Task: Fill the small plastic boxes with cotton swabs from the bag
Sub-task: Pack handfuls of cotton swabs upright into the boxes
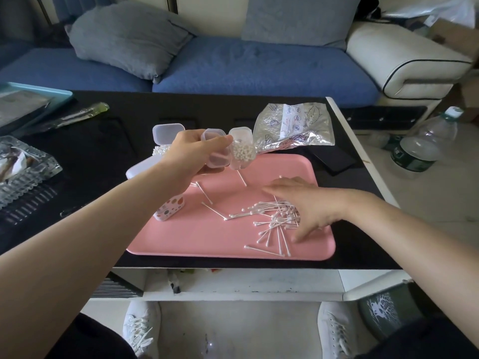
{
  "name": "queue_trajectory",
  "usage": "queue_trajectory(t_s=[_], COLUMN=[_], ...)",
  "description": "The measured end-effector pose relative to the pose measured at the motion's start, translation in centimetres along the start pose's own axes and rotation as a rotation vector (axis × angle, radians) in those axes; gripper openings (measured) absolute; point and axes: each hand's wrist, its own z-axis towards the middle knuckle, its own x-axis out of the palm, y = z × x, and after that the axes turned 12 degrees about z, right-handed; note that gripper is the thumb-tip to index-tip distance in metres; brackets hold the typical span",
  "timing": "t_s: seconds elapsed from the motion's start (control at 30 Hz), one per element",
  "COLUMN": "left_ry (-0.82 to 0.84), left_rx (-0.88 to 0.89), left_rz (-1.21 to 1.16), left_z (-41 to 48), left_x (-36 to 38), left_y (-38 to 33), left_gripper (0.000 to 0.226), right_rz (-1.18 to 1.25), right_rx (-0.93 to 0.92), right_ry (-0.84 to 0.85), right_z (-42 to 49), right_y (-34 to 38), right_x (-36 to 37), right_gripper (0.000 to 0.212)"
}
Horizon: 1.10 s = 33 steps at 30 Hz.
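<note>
At frame centre a full, open box is gripped, tilted, by the left hand; its contents could be spilled. Lower right, loose swabs on the tray are covered by the right hand, fingers straight, and could be swept off.

Clear small box, lid open, packed with swabs (white tips showing), tilts above the pink tray; loose cotton swabs scatter across it; crinkled bag lies just beyond.
</note>
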Motion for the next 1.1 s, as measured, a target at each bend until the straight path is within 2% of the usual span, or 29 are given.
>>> queue_trajectory(t_s=[0.1, 0.17, 0.27, 0.33, 0.43, 0.57, 0.7, 0.8, 0.93, 1.0, 1.07, 1.1], left_ry=[0.002, 0.002, 0.006, 0.014, 0.023, 0.031, 0.043, 0.049, 0.045, 0.036, 0.028, 0.018], left_rx=[0.0, -0.003, -0.004, 0.001, 0.007, 0.015, 0.019, 0.022, 0.03, 0.035, 0.033, 0.029], left_rz=[-0.004, -0.005, 0.001, 0.015, 0.024, 0.032, 0.064, 0.079, 0.094, 0.104, 0.107, 0.104], left_z=[0.1, 0.1, 0.1, 0.1, 0.1, 0.3, 0.5, 0.7, 0.8, 0.9, 0.9, 1.0], left_x=[0.0, 0.1, 0.2, 0.4, 0.6, 0.9, 1.4, 1.8, 2.3, 2.3, 2.3, 2.4], left_y=[0.2, 0.3, 0.4, 0.4, 0.4, 0.5, 0.9, 1.4, 1.9, 2.0, 2.1, 2.2], left_gripper=[0.009, 0.01, 0.01, 0.01, 0.01, 0.011, 0.019, 0.022, 0.021, 0.02, 0.019, 0.019], right_rz=[0.031, -0.023, -0.016, 0.026, 0.091, 0.169, 0.239, 0.089, -0.307, -0.402, -0.357, -0.306], right_rx=[-0.02, 0.033, 0.14, 0.142, 0.063, -0.06, -0.118, -0.098, -0.081, -0.047, -0.04, -0.035], right_ry=[-0.129, -0.206, -0.237, -0.239, -0.265, -0.294, -0.3, -0.314, -0.35, -0.358, -0.356, -0.333], right_z=[0.0, -0.2, -0.4, -0.4, 0.1, 0.6, 0.7, 1.0, 1.3, 1.4, 1.5, 1.6], right_y=[0.0, -0.1, -0.4, -0.5, -0.2, 0.5, 1.1, 1.6, 2.6, 3.3, 3.6, 3.7], right_x=[0.4, 0.4, 0.5, 0.8, 1.1, 1.6, 1.9, 1.8, 1.9, 2.2, 2.5, 2.6], right_gripper=[0.124, 0.127, 0.127, 0.122, 0.103, 0.056, 0.042, 0.033, 0.008, 0.029, 0.057, 0.062])
